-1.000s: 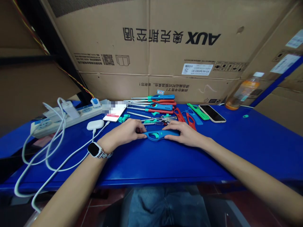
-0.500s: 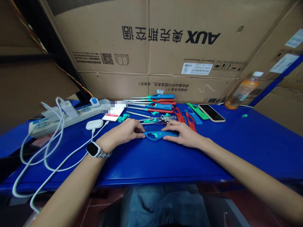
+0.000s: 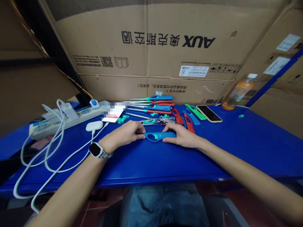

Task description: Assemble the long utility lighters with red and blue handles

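Observation:
A blue lighter handle (image 3: 159, 136) with a teal trigger lies on the blue table (image 3: 165, 160) between my hands. My left hand (image 3: 125, 134), a smartwatch on its wrist, pinches the handle's left end with curled fingers. My right hand (image 3: 182, 134) grips its right end, thumb under and fingers over. Just behind lie several long-nosed lighters (image 3: 153, 105) in blue, red and teal, with loose teal triggers (image 3: 123, 119) and red handle halves (image 3: 187, 119).
A white power strip (image 3: 68, 116) with chargers and looping white cables (image 3: 47, 157) sits at the left, beside a white earbud case (image 3: 94, 125). Two phones (image 3: 209, 113) (image 3: 112, 113) and an orange drink bottle (image 3: 236, 93) stand further back. Cardboard boxes (image 3: 151, 47) wall the rear.
Both hands keep their hold on the blue handle. The handle looks slightly raised and turned toward me. The view shifted a little.

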`<state>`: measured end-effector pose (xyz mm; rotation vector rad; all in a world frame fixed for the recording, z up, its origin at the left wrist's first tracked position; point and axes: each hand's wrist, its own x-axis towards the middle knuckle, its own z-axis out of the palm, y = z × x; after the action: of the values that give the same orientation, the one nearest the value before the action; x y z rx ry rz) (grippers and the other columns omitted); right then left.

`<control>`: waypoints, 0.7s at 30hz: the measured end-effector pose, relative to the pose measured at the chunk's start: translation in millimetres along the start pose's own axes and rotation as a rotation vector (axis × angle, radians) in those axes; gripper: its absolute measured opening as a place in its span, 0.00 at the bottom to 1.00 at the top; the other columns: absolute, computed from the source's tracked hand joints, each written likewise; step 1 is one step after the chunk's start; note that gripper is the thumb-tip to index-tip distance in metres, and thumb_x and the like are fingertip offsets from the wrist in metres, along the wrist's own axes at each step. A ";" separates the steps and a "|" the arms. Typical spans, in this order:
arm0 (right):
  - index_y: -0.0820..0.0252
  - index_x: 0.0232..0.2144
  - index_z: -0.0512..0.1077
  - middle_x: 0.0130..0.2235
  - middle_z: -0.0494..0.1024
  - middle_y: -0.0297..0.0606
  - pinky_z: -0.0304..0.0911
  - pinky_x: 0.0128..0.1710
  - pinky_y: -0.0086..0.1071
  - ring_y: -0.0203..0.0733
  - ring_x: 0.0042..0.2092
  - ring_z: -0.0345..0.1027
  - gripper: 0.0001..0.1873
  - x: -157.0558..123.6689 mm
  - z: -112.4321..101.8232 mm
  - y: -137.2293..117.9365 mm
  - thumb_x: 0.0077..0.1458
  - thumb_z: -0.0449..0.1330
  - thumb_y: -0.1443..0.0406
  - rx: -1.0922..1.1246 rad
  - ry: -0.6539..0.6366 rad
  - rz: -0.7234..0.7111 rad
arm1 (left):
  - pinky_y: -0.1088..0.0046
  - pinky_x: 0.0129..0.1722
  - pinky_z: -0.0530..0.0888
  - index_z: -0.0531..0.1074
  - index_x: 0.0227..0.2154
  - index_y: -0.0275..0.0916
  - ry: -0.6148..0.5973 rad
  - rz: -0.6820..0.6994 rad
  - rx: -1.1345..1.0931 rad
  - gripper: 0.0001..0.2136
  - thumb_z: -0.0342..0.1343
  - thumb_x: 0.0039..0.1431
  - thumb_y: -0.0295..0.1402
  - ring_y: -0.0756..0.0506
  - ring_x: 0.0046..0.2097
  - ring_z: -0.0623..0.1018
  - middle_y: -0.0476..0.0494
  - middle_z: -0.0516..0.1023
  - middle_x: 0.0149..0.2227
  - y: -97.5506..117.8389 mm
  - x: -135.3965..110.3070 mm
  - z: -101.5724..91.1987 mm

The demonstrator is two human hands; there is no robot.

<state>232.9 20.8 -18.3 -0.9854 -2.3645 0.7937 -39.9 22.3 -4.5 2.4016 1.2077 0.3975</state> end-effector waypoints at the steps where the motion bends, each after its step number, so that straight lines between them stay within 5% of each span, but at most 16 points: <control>1: 0.59 0.37 0.70 0.39 0.74 0.36 0.64 0.41 0.35 0.41 0.40 0.68 0.12 -1.4 1.2 -0.9 0.54 0.66 0.62 0.010 0.008 0.002 | 0.73 0.32 0.67 0.75 0.34 0.37 0.004 -0.002 -0.015 0.08 0.60 0.57 0.36 0.46 0.32 0.74 0.45 0.78 0.32 0.8 -0.5 -0.1; 7: 0.57 0.41 0.65 0.38 0.74 0.33 0.64 0.37 0.31 0.39 0.37 0.69 0.14 -11.1 7.5 -6.7 0.55 0.65 0.62 -0.021 0.062 -0.007 | 0.73 0.33 0.68 0.72 0.33 0.38 0.037 0.015 -0.118 0.07 0.59 0.57 0.36 0.47 0.33 0.73 0.47 0.76 0.32 8.5 -1.7 -5.1; 13: 0.56 0.45 0.72 0.33 0.78 0.35 0.59 0.32 0.31 0.40 0.33 0.72 0.16 -19.4 5.2 -9.6 0.64 0.55 0.53 -0.297 0.039 -0.018 | 0.73 0.32 0.66 0.68 0.28 0.38 0.118 0.072 -0.169 0.07 0.59 0.56 0.35 0.48 0.31 0.70 0.50 0.72 0.28 13.3 -3.3 -8.1; 21: 0.61 0.36 0.73 0.22 0.72 0.36 0.46 0.25 0.31 0.39 0.23 0.65 0.26 -21.5 4.0 -11.2 0.68 0.45 0.49 -0.585 0.035 -0.059 | 0.70 0.35 0.67 0.71 0.29 0.38 0.202 0.142 -0.061 0.07 0.60 0.57 0.35 0.46 0.34 0.71 0.48 0.74 0.30 14.3 -2.4 -10.3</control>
<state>238.8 -3.1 -17.9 -1.1231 -2.6352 0.0446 -35.8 15.1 11.4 2.4483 1.0915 0.7256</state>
